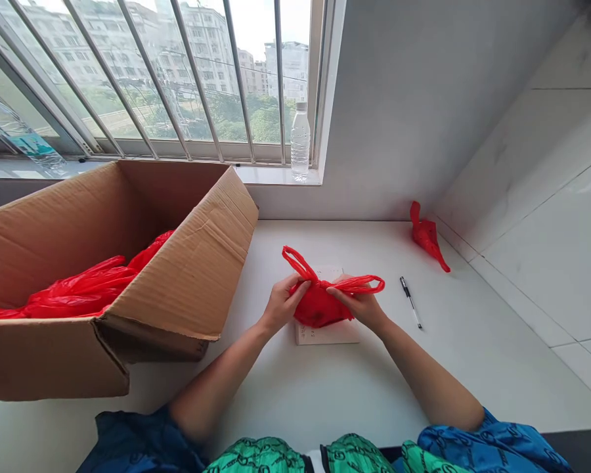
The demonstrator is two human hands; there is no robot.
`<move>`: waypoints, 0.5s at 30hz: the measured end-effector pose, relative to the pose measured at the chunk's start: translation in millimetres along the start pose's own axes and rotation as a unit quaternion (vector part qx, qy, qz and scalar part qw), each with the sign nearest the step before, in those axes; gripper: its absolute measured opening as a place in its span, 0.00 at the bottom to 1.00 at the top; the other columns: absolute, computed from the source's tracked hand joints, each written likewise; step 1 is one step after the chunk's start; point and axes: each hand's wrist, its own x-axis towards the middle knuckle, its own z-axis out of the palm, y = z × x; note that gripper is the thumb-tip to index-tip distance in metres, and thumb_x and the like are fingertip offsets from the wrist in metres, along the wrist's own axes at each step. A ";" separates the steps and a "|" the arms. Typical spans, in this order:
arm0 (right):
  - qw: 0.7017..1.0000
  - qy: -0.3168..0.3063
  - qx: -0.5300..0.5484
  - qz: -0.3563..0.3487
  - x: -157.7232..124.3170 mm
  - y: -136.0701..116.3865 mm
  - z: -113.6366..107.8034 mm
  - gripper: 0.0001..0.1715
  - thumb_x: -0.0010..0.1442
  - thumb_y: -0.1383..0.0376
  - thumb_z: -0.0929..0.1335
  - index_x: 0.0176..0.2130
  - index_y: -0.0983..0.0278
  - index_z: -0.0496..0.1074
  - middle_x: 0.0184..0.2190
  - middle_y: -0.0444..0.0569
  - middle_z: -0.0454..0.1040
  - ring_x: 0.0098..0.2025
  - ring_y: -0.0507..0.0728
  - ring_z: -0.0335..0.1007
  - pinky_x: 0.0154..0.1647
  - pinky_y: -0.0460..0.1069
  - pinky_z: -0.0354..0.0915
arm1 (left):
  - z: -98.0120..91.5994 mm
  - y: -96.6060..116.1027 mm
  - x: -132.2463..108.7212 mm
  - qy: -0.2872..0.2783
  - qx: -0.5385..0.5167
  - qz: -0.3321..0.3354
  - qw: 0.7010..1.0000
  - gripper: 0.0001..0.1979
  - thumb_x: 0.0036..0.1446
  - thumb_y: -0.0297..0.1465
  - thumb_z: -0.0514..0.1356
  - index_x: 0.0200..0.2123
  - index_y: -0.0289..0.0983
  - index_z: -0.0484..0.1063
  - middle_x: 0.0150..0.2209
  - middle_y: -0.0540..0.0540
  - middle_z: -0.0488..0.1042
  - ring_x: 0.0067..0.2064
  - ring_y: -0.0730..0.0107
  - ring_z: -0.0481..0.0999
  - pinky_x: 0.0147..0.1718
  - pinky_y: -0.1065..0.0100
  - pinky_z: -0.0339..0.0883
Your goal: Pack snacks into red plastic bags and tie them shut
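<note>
A red plastic bag (320,307) is in front of me, its two loop handles knotted together at the top. My left hand (284,302) pinches the left side near the knot, thumb and fingers closed on the plastic. On the other side, my right hand (362,305) grips the bag just below the right loop. Beneath the bag lies a white booklet or pad (328,335), mostly covered by it. What the bag contains cannot be seen.
An open cardboard box (187,263) holding red plastic bags (83,286) stands at left. A pen (410,302) and a small red bag (427,240) lie to the right on the white table (473,355). Clear bottles (300,141) stand by the barred window.
</note>
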 end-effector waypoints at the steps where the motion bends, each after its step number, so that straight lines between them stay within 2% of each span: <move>1: 1.000 0.002 0.025 0.011 -3.0 -6.3 0.2 0.19 0.65 0.49 0.67 0.35 0.61 0.75 0.34 0.49 0.76 0.37 0.58 0.74 0.37 0.52 0.71 | -0.5 9.1 -2.6 -0.007 -0.027 -0.011 1.000 0.18 0.69 0.42 0.50 0.44 0.37 0.76 0.38 0.45 0.77 0.39 0.65 0.75 0.42 0.66 0.69; 3: 0.999 -0.010 0.031 0.014 -11.4 -17.3 1.7 0.20 0.65 0.50 0.68 0.32 0.62 0.73 0.30 0.47 0.74 0.32 0.55 0.71 0.32 0.50 0.69 | -2.6 28.9 -11.3 -0.042 -0.032 -0.013 0.999 0.19 0.66 0.44 0.54 0.51 0.38 0.73 0.40 0.44 0.78 0.40 0.64 0.75 0.41 0.66 0.69; 5: 0.999 -0.035 0.003 -0.001 -22.9 -27.2 3.6 0.21 0.65 0.52 0.68 0.27 0.62 0.71 0.26 0.45 0.71 0.28 0.53 0.68 0.29 0.49 0.66 | -7.0 50.6 -23.9 -0.093 0.033 0.005 0.995 0.24 0.60 0.45 0.62 0.55 0.40 0.70 0.41 0.45 0.78 0.40 0.63 0.76 0.40 0.67 0.69; 6: 0.999 -0.044 -0.011 -0.016 -29.1 -31.9 4.1 0.21 0.65 0.53 0.68 0.26 0.62 0.69 0.24 0.45 0.70 0.27 0.53 0.67 0.28 0.49 0.66 | -10.7 62.2 -31.1 -0.118 0.083 0.019 0.989 0.23 0.58 0.44 0.64 0.53 0.41 0.71 0.38 0.46 0.78 0.38 0.63 0.76 0.37 0.68 0.68; 8: 0.997 -0.050 -0.020 -0.062 -40.8 -40.7 3.0 0.20 0.66 0.56 0.68 0.25 0.62 0.69 0.24 0.46 0.71 0.28 0.54 0.68 0.28 0.48 0.67 | -22.5 87.5 -45.2 -0.159 0.177 0.051 0.970 0.13 0.60 0.43 0.63 0.40 0.40 0.74 0.31 0.47 0.76 0.31 0.66 0.74 0.30 0.69 0.63; 9: 0.994 -0.053 -0.016 -0.093 -45.3 -44.5 1.0 0.19 0.66 0.58 0.68 0.26 0.62 0.70 0.24 0.46 0.72 0.29 0.54 0.70 0.28 0.48 0.67 | -31.4 101.3 -51.5 -0.174 0.206 0.063 0.961 0.11 0.62 0.41 0.61 0.33 0.40 0.72 0.27 0.48 0.74 0.29 0.67 0.72 0.28 0.69 0.60; 11: 0.986 -0.070 -0.012 -0.150 -50.8 -50.2 -5.7 0.14 0.66 0.61 0.68 0.28 0.61 0.73 0.25 0.46 0.74 0.28 0.54 0.71 0.29 0.48 0.68 | -55.9 131.6 -61.8 -0.190 0.217 0.065 0.955 0.14 0.65 0.39 0.58 0.28 0.39 0.69 0.24 0.49 0.71 0.26 0.69 0.69 0.26 0.68 0.57; 13: 0.986 -0.073 -0.010 -0.152 -52.5 -52.5 -14.2 0.13 0.66 0.62 0.67 0.31 0.61 0.75 0.25 0.46 0.74 0.28 0.55 0.71 0.28 0.48 0.69 | -88.0 164.0 -68.7 -0.154 0.188 0.040 0.969 0.13 0.65 0.38 0.58 0.28 0.39 0.69 0.22 0.51 0.68 0.24 0.72 0.66 0.24 0.70 0.57; 14: 0.989 -0.064 -0.012 -0.130 -52.9 -52.2 -18.3 0.14 0.67 0.61 0.66 0.31 0.61 0.76 0.25 0.47 0.74 0.27 0.55 0.71 0.28 0.48 0.69 | -105.8 179.9 -70.6 -0.112 0.175 0.013 0.978 0.12 0.64 0.37 0.58 0.29 0.39 0.71 0.22 0.52 0.68 0.23 0.75 0.65 0.23 0.72 0.58; 15: 0.994 -0.047 -0.016 -0.097 -53.5 -51.0 -22.3 0.16 0.67 0.59 0.66 0.31 0.61 0.76 0.25 0.48 0.74 0.28 0.56 0.71 0.28 0.48 0.69 | -124.3 194.6 -71.1 -0.045 0.154 -0.005 0.987 0.11 0.63 0.37 0.58 0.31 0.38 0.74 0.23 0.53 0.69 0.22 0.77 0.65 0.22 0.74 0.58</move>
